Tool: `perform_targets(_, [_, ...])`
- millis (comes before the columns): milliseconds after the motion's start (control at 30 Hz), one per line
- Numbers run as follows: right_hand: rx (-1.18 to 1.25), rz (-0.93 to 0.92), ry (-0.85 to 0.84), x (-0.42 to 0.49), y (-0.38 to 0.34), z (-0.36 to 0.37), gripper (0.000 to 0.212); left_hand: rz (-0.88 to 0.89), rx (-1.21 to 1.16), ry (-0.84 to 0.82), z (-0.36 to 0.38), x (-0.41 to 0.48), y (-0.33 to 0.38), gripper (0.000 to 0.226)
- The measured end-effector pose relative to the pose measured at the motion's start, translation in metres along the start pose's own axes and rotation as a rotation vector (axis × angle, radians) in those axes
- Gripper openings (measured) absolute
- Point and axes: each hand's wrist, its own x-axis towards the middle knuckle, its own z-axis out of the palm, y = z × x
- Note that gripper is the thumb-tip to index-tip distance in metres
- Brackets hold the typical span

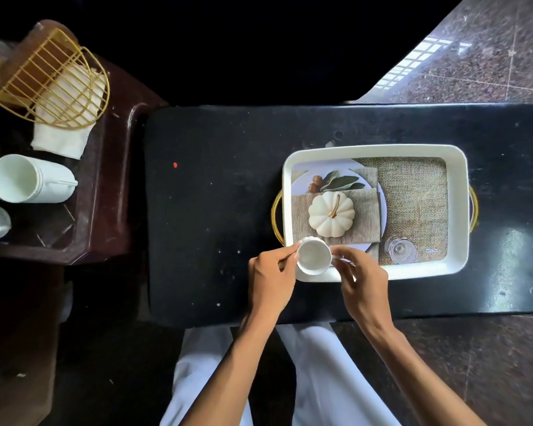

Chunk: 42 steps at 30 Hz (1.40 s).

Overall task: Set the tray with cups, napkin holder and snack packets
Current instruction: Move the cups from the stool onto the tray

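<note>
A white rectangular tray (457,210) with gold handles lies on the black table; its bottom carries a printed picture of a pumpkin, burlap and a glass. A small white cup (313,256) hovers over the tray's near-left corner. My left hand (271,279) pinches the cup's left rim. My right hand (362,281) grips its handle on the right side. On the brown stool at left stand a gold wire napkin holder (54,79) with white napkins and more white cups (28,178) lying on their sides.
The black table (216,210) runs from the stool to the right edge of view. The brown plastic stool (105,192) abuts its left end. Polished stone floor shows at the right. My white-clad legs are below the table's near edge.
</note>
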Motion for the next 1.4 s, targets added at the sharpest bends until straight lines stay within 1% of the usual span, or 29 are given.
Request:
perform_targets(133, [0.002, 0.023, -0.020, 0.002, 0.005, 0.001, 0.018, 0.021, 0.029, -0.015, 0.001, 0.003, 0.000, 0.025])
perform_targets(267, [0.014, 0.018, -0.060, 0.001, 0.003, -0.001, 0.022, 0.018, 0.026, -0.052, 0.000, 0.006, -0.001, 0.025])
perform_targets(367, [-0.064, 0.003, -0.096, 0.001, 0.001, -0.006, 0.023, 0.009, -0.012, -0.083, -0.007, 0.005, -0.002, 0.027])
perform_targets(433, [-0.124, -0.001, -0.074, 0.002, -0.002, -0.013, 0.029, -0.008, -0.090, -0.077, -0.020, 0.002, -0.004, 0.026])
perform_targets(533, [-0.085, -0.005, -0.033, 0.006, -0.023, -0.021, 0.038, -0.038, -0.260, -0.041, -0.054, -0.006, -0.010, 0.023])
perform_targets(667, [0.080, -0.103, -0.038, 0.011, -0.078, -0.008, 0.037, -0.031, -0.424, 0.129, -0.127, -0.017, -0.027, 0.025])
perform_targets(833, [0.276, -0.151, -0.154, 0.015, -0.171, 0.053, 0.030, 0.067, -0.411, 0.413, -0.241, -0.026, -0.048, 0.024])
perform_targets(900, [0.342, -0.163, -0.215, 0.013, -0.210, 0.087, 0.025, 0.117, -0.435, 0.543, -0.286, -0.024, -0.055, 0.022])
perform_targets(967, [0.413, -0.168, -0.258, 0.010, -0.248, 0.123, 0.020, 0.155, -0.479, 0.668, -0.328, -0.019, -0.062, 0.025])
perform_targets(1033, [0.483, -0.164, -0.302, 0.005, -0.283, 0.158, 0.018, 0.154, -0.506, 0.780, -0.361, -0.011, -0.070, 0.027])
perform_targets(1100, [0.514, -0.169, -0.339, -0.002, -0.311, 0.190, 0.018, 0.106, -0.533, 0.857, -0.387, 0.000, -0.079, 0.030])
perform_targets(1200, [0.498, -0.195, -0.396, -0.014, -0.338, 0.234, 0.022, -0.007, -0.640, 0.880, -0.412, 0.017, -0.094, 0.034])
perform_targets(1300, [0.464, -0.204, -0.430, -0.024, -0.353, 0.268, 0.028, -0.071, -0.752, 0.819, -0.423, 0.029, -0.104, 0.037])
perform_targets(1400, [0.345, -0.228, -0.416, -0.032, -0.363, 0.294, 0.035, -0.093, -0.761, 0.745, -0.422, 0.037, -0.111, 0.039])
